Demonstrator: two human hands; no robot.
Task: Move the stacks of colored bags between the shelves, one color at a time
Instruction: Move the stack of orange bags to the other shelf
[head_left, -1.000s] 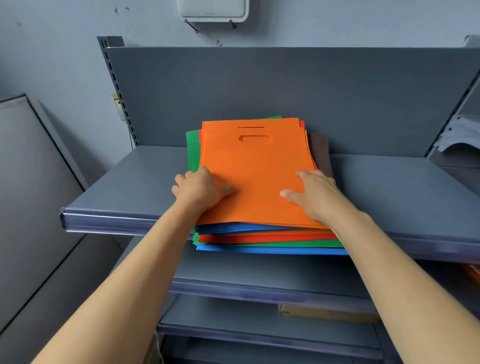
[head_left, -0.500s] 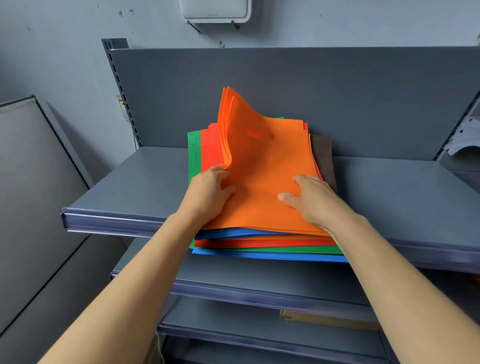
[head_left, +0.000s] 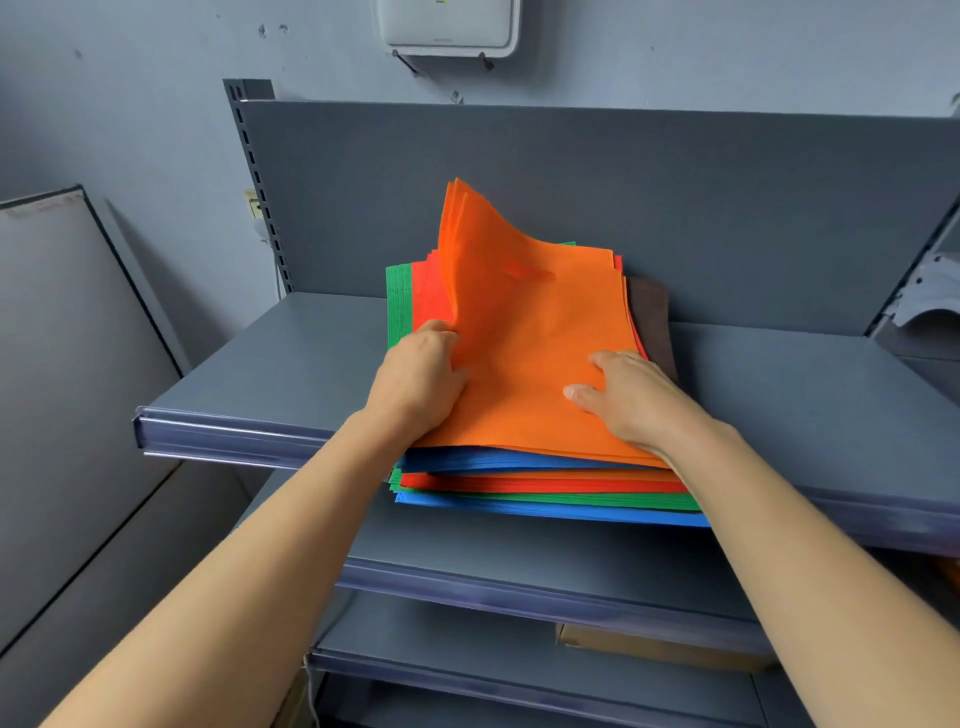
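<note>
The left hand (head_left: 418, 376) reaches in from the lower left, arm stretched out long. Its fingers curl around the left edge of the orange bags (head_left: 524, 353) and grip them, with the thumb on top and the other fingers tucked under. That side of the orange bags is lifted up, so the far left corner stands high and bends in the air. Under the lifted part you can see red bags (head_left: 431, 301), and a green bag (head_left: 399, 301) sticks out just beside them on the left. The orange bags are the top of a big pile on the top shelf (head_left: 270, 374). The front of the pile hangs a little over the shelf's front edge, and there you can see layers of blue, orange, red, green and blue. The right hand (head_left: 631, 400) comes in from the lower right. It lies flat and open on the orange bags near their right side, pressing down and gripping nothing. A brown bag (head_left: 652, 317) peeks out at the right of the pile. Below is a lower shelf (head_left: 519, 561).
</note>
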